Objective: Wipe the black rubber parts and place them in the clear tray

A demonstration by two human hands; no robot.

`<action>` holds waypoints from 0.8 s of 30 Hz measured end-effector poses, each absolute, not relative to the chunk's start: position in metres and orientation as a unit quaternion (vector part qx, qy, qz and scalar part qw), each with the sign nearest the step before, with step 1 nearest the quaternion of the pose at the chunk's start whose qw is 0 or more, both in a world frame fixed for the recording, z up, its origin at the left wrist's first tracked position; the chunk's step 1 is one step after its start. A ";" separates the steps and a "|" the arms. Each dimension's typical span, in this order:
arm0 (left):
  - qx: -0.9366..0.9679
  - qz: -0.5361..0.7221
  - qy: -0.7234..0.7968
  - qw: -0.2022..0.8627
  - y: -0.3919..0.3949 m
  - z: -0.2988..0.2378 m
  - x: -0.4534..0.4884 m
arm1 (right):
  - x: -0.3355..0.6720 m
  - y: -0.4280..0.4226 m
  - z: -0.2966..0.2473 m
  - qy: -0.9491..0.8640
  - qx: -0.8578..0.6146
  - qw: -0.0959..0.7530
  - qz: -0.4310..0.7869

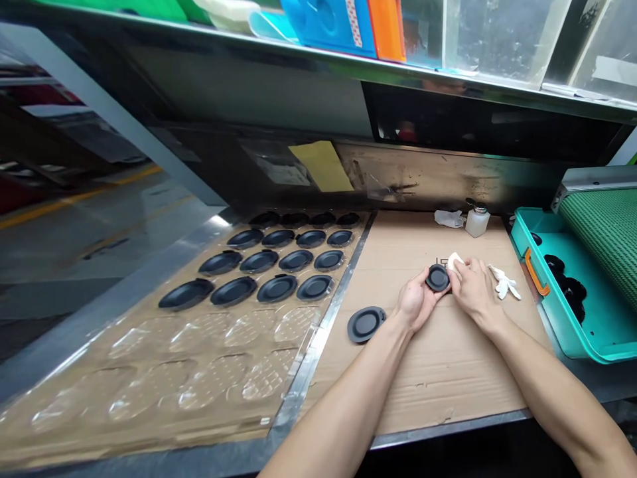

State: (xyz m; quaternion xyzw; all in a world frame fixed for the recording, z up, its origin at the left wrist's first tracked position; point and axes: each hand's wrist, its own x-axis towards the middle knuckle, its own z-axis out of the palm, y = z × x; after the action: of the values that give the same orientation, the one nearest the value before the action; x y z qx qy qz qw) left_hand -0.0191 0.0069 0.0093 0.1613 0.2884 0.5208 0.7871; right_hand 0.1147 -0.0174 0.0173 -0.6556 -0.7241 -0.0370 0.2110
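Note:
My left hand (417, 299) is closed around the edge of a round black plastic part (438, 277), its ringed face turned up. Beside it my right hand (472, 284) pinches a white cotton pad (454, 260) close to the part's right edge. A second black part with a small tab (366, 324) lies on the cardboard (448, 372), left of my left wrist. Just right of my right hand lies a crumpled white piece, perhaps a glove (505, 284).
A clear blister tray (194, 372) on the left holds rows of black parts, with bare pockets in front. Behind my hands stand a small white bottle (478, 222) and crumpled tissue (448, 218). At right, a teal bin (562, 325) with black parts sits beside a green conveyor belt (607, 226).

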 end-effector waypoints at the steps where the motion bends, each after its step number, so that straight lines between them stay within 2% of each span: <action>1: 0.162 0.519 0.289 0.787 0.007 0.009 -0.020 | 0.120 -0.015 0.017 -0.711 -0.670 0.208 -0.043; 11: 0.183 0.505 0.258 0.803 0.005 0.020 -0.038 | 0.141 -0.013 0.005 -0.702 -0.684 0.195 -0.022; 14: 0.306 0.549 0.304 0.716 -0.001 0.018 -0.033 | 0.143 -0.011 0.004 -0.702 -0.685 0.196 -0.017; 17: 0.475 0.597 0.362 0.535 -0.011 0.018 -0.027 | 0.145 -0.009 0.003 -0.706 -0.678 0.202 -0.019; 19: 0.541 0.605 0.369 0.453 -0.019 0.022 -0.025 | 0.147 -0.009 0.002 -0.708 -0.675 0.209 -0.019; 21: 0.548 0.608 0.363 0.445 -0.025 0.028 -0.024 | 0.148 -0.009 0.002 -0.709 -0.671 0.214 -0.016; 24: 0.497 0.615 0.360 0.495 -0.029 0.035 -0.023 | 0.148 -0.009 0.002 -0.713 -0.666 0.218 -0.018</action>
State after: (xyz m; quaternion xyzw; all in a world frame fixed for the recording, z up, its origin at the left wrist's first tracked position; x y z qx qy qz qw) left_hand -0.0235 -0.0293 0.0353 0.4968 0.3600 0.6151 0.4951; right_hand 0.1478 -0.0094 0.0024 -0.6663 -0.7130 -0.0181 0.2176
